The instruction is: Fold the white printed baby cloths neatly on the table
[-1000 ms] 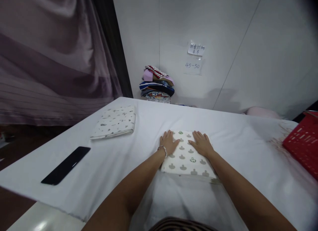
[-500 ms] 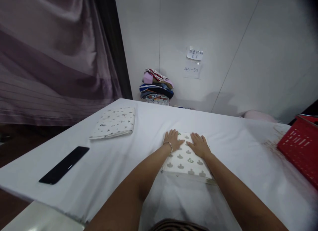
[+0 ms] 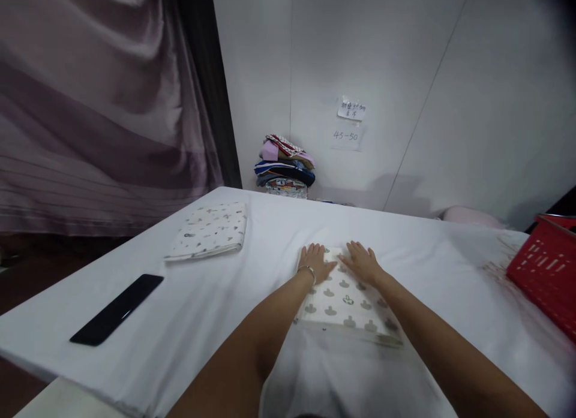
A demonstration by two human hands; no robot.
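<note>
A folded white cloth [image 3: 337, 310] with grey and green mushroom-like prints lies in front of me. Flat on its far left part rests my left hand [image 3: 315, 263], fingers spread, a bracelet at the wrist. My right hand [image 3: 361, 262] lies flat on the far right part, its fingers stretched out and pointing away from me. The two thumbs point toward each other, a small gap between them. Some of the cloth's right edge is hidden beneath my right forearm. Farther left lies a second folded white cloth [image 3: 211, 231] with small dark prints, touched by neither hand.
Both cloths lie on a white-covered table [image 3: 270, 238]. A flat black object [image 3: 117, 310] is at the left, and a red perforated basket [image 3: 546, 268] at the right edge. Beyond the far edge stands a stack of folded fabrics [image 3: 285, 166] against the wall, near paper signs [image 3: 346, 136].
The view has tilted slightly, so things appear a little lower. My hands stay flat on the cloth, whose near right corner now shows farther to the right.
</note>
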